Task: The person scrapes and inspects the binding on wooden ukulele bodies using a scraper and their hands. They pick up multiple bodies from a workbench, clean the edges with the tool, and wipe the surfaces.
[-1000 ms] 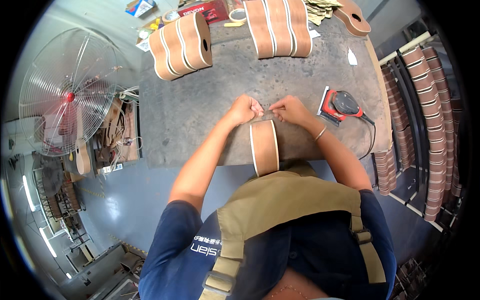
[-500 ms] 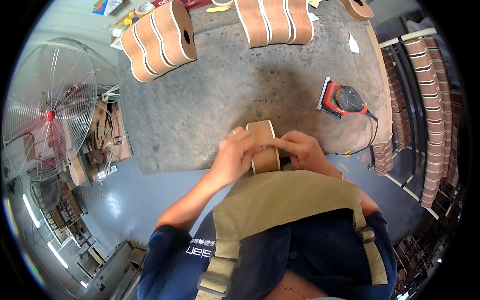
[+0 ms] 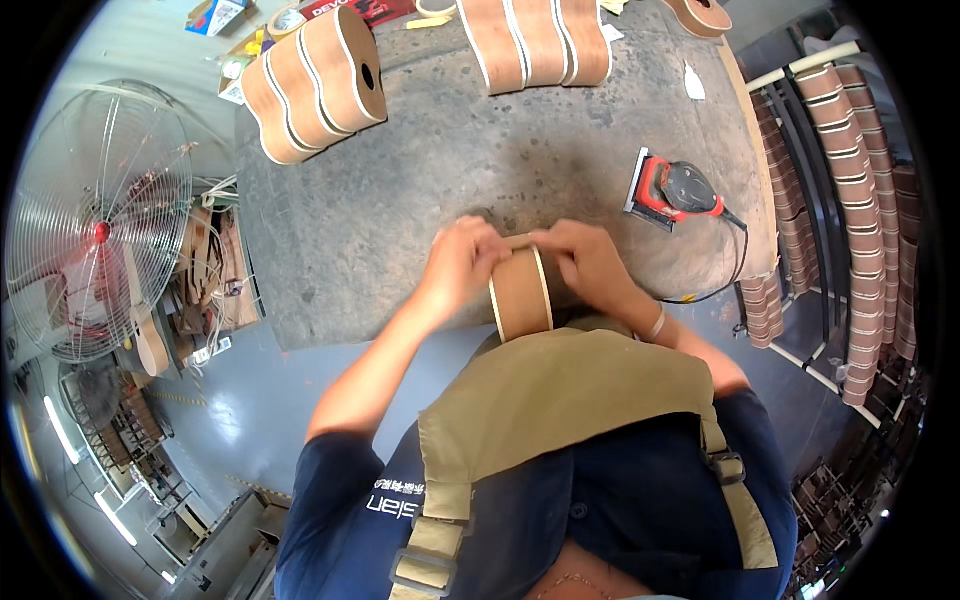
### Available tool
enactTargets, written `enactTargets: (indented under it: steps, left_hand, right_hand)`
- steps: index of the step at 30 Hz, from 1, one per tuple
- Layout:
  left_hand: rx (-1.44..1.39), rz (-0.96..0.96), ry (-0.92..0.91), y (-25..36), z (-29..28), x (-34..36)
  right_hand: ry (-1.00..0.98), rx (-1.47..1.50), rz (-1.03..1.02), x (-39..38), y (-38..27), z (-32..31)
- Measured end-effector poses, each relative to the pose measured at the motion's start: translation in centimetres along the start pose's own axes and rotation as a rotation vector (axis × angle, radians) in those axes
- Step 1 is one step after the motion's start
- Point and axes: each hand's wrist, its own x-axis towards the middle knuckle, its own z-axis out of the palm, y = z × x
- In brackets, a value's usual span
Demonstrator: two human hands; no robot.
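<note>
The left hand (image 3: 462,262) and right hand (image 3: 592,262) curl by the guitar (image 3: 522,300) (whether pinching anything, I cannot tell). Uneven pressure could tip it sideways.

pale wall (image 3: 150,45); blue-grey floor (image 3: 270,375); grey-topped table (image 3: 440,150); caged fan (image 3: 101,232) left; lit tubes (image 3: 61,430)

There's room in the middle of the bench (image 3: 420,170). The red sander (image 3: 672,190) blocks the right, guitar bodies (image 3: 310,88) the back left, the wooden piece (image 3: 521,295) the front.
</note>
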Motion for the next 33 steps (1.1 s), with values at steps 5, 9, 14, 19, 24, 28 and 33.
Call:
enactTargets:
  steps: [5,9,14,19,24,28,33]
  left_hand:
    - [0.196,0.226,0.132,5.2,0.4,-6.3]
    - [0.202,0.224,0.158,2.7,0.2,-1.2]
    - [-0.125,-0.279,-0.097,1.2,-0.7,2.7]
    - [0.234,0.359,0.108,3.5,1.2,-5.5]
    - [0.301,0.559,0.195,3.8,2.0,-7.3]
    - [0.279,0.253,0.261,4.7,0.0,-0.9]
    - [0.233,0.179,0.152,3.5,-0.7,-1.2]
  right_hand:
    - [0.074,-0.033,-0.284,-4.6,-5.1,-1.0]
    - [0.167,-0.082,-0.249,-0.9,-1.2,-0.7]
    - [-0.145,0.224,0.218,2.3,0.5,-1.6]
    - [0.072,-0.110,-0.266,-5.1,-3.2,-1.3]
    - [0.196,-0.091,-0.467,-6.4,-3.1,-0.5]
    - [0.138,-0.017,-0.184,-0.5,-2.7,-2.0]
    - [0.036,0.003,-0.200,0.1,-1.5,-1.8]
